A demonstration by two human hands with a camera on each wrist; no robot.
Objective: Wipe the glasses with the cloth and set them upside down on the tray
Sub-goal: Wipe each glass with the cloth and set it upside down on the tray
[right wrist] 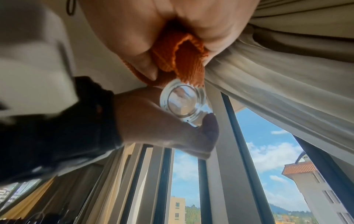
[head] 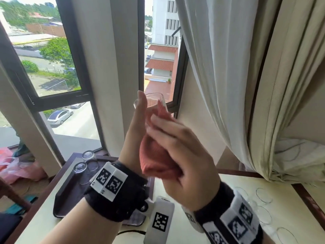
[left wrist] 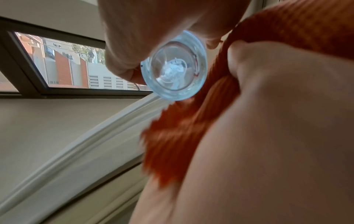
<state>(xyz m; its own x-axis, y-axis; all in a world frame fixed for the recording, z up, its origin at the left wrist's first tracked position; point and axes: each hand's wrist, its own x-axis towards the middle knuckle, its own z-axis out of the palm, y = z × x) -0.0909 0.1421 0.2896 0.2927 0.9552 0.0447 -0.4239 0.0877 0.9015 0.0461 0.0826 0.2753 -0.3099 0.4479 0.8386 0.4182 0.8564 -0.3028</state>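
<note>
My left hand (head: 139, 120) holds a clear glass (head: 151, 100) up in front of the window, fingers wrapped round its side. The glass's thick base (left wrist: 174, 66) faces the left wrist camera. My right hand (head: 179, 147) grips a bunched orange cloth (head: 156, 155) and presses it against the glass's wall. In the right wrist view the cloth (right wrist: 182, 60) pokes out of my fist and touches the glass (right wrist: 184, 103). Two glasses (head: 88, 154) (head: 80, 168) stand upside down on the dark tray (head: 65, 187) at lower left.
Several clear glasses (head: 263, 196) stand upright on the cream table (head: 44, 217) at lower right. A white marked device (head: 161, 221) lies by the tray's near corner. Curtains (head: 228, 67) hang at the right. A pink plastic bag (head: 15, 166) lies at far left.
</note>
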